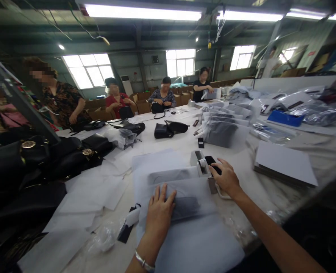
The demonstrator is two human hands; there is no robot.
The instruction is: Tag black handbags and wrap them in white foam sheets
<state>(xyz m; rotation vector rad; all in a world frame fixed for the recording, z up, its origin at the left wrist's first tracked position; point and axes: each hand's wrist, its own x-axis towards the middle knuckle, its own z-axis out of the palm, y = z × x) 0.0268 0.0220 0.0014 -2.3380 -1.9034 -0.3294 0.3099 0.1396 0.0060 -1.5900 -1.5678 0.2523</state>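
Note:
My left hand (160,210) lies with fingers spread on a dark item wrapped in white tissue paper (186,203), pressing on its left part. More white sheets (196,242) lie beneath the wrapped item. To the right, my right hand (226,175) reaches over the black part of a white tape dispenser (198,157). Its fingers are bent and apart at the dispenser's right side; whether they grip anything is hard to make out.
Black bags (39,155) are heaped at the left, beside loose white paper (85,201). Wrapped bags (221,129) stand in a row beyond the dispenser. A stack of white boards (285,163) and a blue tray (285,117) are at the right. Several people sit or stand across the table.

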